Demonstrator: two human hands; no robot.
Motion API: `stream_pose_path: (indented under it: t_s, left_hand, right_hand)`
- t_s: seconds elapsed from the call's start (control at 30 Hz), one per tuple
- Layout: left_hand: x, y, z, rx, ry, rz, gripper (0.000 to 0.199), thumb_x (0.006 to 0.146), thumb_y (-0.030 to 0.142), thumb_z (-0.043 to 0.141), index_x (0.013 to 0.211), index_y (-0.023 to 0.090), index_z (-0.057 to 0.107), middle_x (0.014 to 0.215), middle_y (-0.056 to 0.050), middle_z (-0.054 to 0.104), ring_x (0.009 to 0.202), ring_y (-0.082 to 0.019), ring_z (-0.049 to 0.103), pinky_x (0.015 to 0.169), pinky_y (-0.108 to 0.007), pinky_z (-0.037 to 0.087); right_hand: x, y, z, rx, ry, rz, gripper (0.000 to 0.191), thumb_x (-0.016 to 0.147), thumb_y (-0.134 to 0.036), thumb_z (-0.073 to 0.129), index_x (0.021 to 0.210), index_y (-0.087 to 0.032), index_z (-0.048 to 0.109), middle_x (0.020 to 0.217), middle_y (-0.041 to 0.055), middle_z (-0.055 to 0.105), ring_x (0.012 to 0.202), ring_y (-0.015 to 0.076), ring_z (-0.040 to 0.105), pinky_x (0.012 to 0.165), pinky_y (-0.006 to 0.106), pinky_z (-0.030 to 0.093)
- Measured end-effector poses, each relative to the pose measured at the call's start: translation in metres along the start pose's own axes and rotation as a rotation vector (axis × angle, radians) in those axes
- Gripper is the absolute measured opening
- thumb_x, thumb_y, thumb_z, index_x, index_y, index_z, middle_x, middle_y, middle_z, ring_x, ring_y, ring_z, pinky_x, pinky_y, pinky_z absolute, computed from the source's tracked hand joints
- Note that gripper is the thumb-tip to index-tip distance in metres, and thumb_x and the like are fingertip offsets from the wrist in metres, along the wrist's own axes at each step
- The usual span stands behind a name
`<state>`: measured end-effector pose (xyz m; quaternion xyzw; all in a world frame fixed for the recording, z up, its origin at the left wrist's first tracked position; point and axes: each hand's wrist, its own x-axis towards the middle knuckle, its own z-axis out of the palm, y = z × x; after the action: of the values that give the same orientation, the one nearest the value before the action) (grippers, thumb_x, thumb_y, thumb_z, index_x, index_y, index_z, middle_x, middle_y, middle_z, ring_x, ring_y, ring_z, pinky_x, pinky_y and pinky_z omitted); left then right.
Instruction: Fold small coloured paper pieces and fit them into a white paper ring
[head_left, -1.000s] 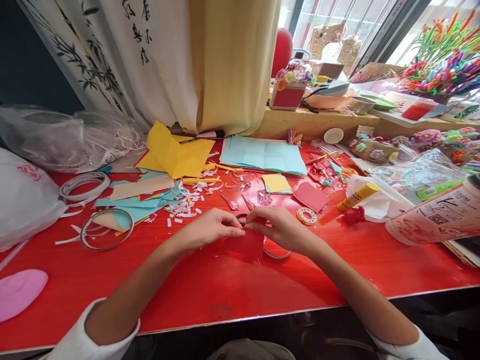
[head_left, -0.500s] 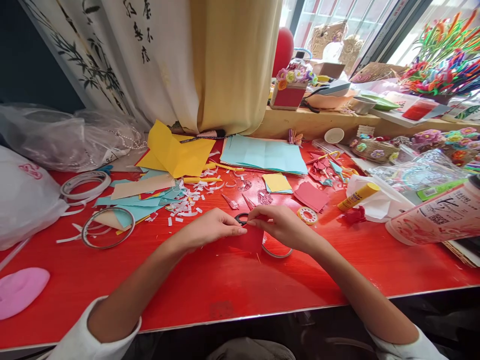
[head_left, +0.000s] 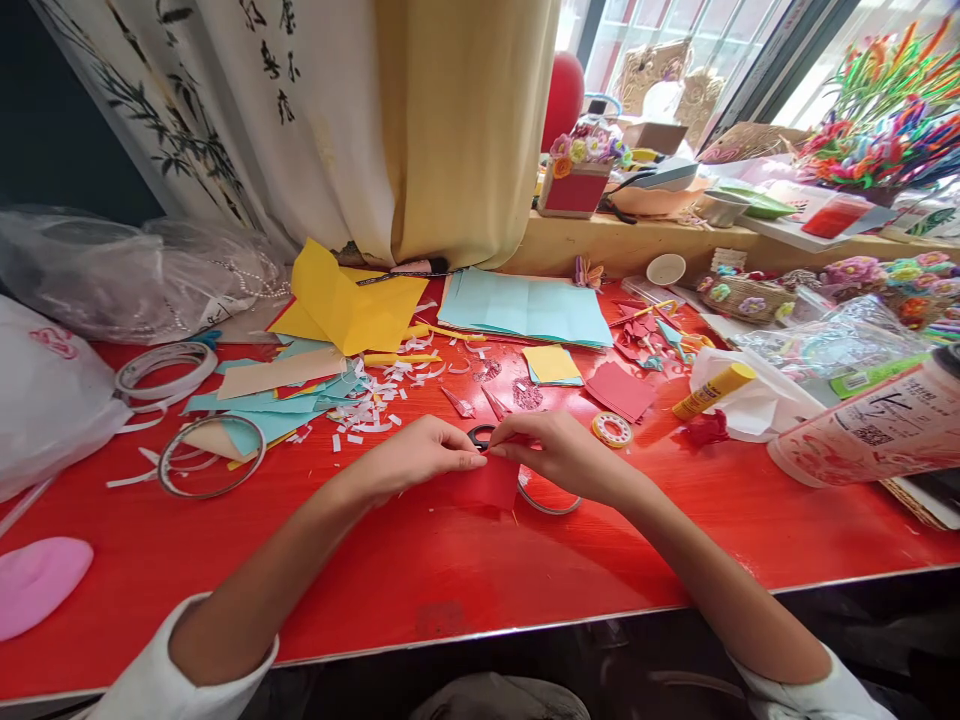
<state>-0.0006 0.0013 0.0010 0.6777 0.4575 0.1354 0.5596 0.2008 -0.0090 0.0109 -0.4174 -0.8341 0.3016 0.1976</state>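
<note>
Both hands pinch the top edge of a piece of red paper (head_left: 499, 482), which hangs just above the red table. My left hand (head_left: 431, 455) has its thumb and fingers closed at the paper's left side. Close beside it, my right hand (head_left: 551, 448) grips the same edge with bent fingers. Behind the fingertips, a black scissors handle (head_left: 481, 436) shows in part; the hands hide the rest. A ring of tape (head_left: 551, 500) lies partly behind the paper, under my right hand. Small folded red paper pieces (head_left: 457, 402) lie beyond the hands.
White paper scraps (head_left: 371, 400), blue-green sheets (head_left: 281, 400) and tape rolls (head_left: 212, 457) spread to the left. Red paper squares (head_left: 619, 390), a small yellow tape roll (head_left: 612, 430), a glue stick (head_left: 712, 390) and a large cup (head_left: 870, 425) stand or lie to the right.
My hands stay pinched on the red paper, with the fingertips shifted very slightly. The whole view has moved a little.
</note>
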Motion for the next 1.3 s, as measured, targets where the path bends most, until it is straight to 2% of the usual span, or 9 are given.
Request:
stream_pose_path:
  t_s: [0.17, 0.43, 0.57, 0.67, 0.83, 1.07, 1.17, 1.3]
  left_hand:
    - [0.0032, -0.0021, 0.0025, -0.002, 0.022, 0.004, 0.03, 0.063, 0.044, 0.064, 0.069, 0.015, 0.063, 0.064, 0.002, 0.055, 0.06, -0.011, 0.045, 0.057, -0.022, 0.032]
    - [-0.0007, 0.0019, 0.0019, -0.004, -0.018, 0.005, 0.037, 0.07, 0.05, 0.054, 0.072, 0.014, 0.063, 0.062, 0.002, 0.05, 0.057, -0.01, 0.04, 0.053, -0.022, 0.029]
    - [0.0037, -0.0024, 0.0027, 0.001, 0.02, 0.037, 0.033, 0.066, 0.047, 0.06, 0.068, 0.013, 0.06, 0.063, 0.001, 0.05, 0.06, -0.011, 0.042, 0.056, -0.022, 0.031]
    - [0.0054, -0.0044, 0.0026, 0.01, 0.019, 0.032, 0.033, 0.064, 0.047, 0.062, 0.069, 0.014, 0.061, 0.063, 0.002, 0.052, 0.061, -0.011, 0.043, 0.056, -0.022, 0.032]
    - [0.0031, -0.0017, -0.0007, -0.012, -0.008, 0.007, 0.034, 0.069, 0.046, 0.058, 0.079, 0.015, 0.067, 0.071, 0.0, 0.06, 0.067, -0.014, 0.049, 0.062, -0.024, 0.035]
    - [0.0018, 0.0029, 0.0002, -0.068, 0.036, -0.021, 0.028, 0.065, 0.039, 0.064, 0.074, 0.013, 0.063, 0.07, 0.0, 0.059, 0.066, -0.013, 0.049, 0.062, -0.023, 0.036]
    - [0.0004, 0.0027, -0.0004, -0.07, -0.009, -0.003, 0.027, 0.066, 0.041, 0.063, 0.072, 0.014, 0.064, 0.064, 0.002, 0.055, 0.06, -0.011, 0.044, 0.058, -0.023, 0.032]
    - [-0.0026, 0.002, -0.0017, -0.058, -0.074, -0.002, 0.039, 0.07, 0.049, 0.058, 0.053, 0.014, 0.053, 0.049, 0.005, 0.032, 0.049, -0.007, 0.023, 0.048, -0.025, 0.017]
  right_hand:
    - [0.0003, 0.0013, 0.001, -0.027, -0.022, 0.001, 0.016, 0.086, -0.02, 0.048, 0.086, -0.015, 0.064, 0.077, 0.0024, 0.066, 0.065, 0.0106, 0.055, 0.057, 0.02, 0.037]
    - [0.0031, 0.0052, 0.0045, -0.172, 0.048, -0.103, 0.017, 0.088, -0.016, 0.045, 0.088, -0.014, 0.061, 0.083, 0.0047, 0.064, 0.074, 0.0127, 0.057, 0.064, 0.023, 0.04]
    - [0.0029, 0.007, 0.0052, -0.223, 0.004, -0.192, 0.021, 0.089, -0.018, 0.043, 0.093, -0.015, 0.063, 0.087, 0.0061, 0.064, 0.078, 0.0137, 0.057, 0.067, 0.024, 0.041]
    - [0.0018, 0.0068, 0.0052, -0.278, -0.018, -0.204, 0.021, 0.089, -0.018, 0.043, 0.093, -0.016, 0.064, 0.085, 0.0063, 0.062, 0.075, 0.0139, 0.057, 0.065, 0.025, 0.041]
    - [0.0008, 0.0026, 0.0027, -0.265, -0.005, -0.191, 0.022, 0.089, -0.015, 0.042, 0.093, -0.016, 0.063, 0.086, 0.0067, 0.06, 0.074, 0.0131, 0.055, 0.064, 0.024, 0.042]
    - [0.0009, 0.0008, -0.0007, -0.221, -0.028, -0.206, 0.021, 0.089, -0.015, 0.042, 0.093, -0.015, 0.063, 0.085, 0.0058, 0.062, 0.076, 0.0136, 0.055, 0.066, 0.025, 0.042]
    - [0.0, 0.0024, 0.0017, -0.258, -0.003, -0.188, 0.021, 0.089, -0.016, 0.042, 0.09, -0.015, 0.062, 0.082, 0.0062, 0.059, 0.075, 0.014, 0.054, 0.064, 0.025, 0.041]
    - [-0.0009, 0.0035, 0.004, -0.274, 0.025, -0.205, 0.022, 0.09, -0.015, 0.039, 0.09, -0.014, 0.061, 0.084, 0.007, 0.056, 0.074, 0.0138, 0.052, 0.065, 0.025, 0.041]
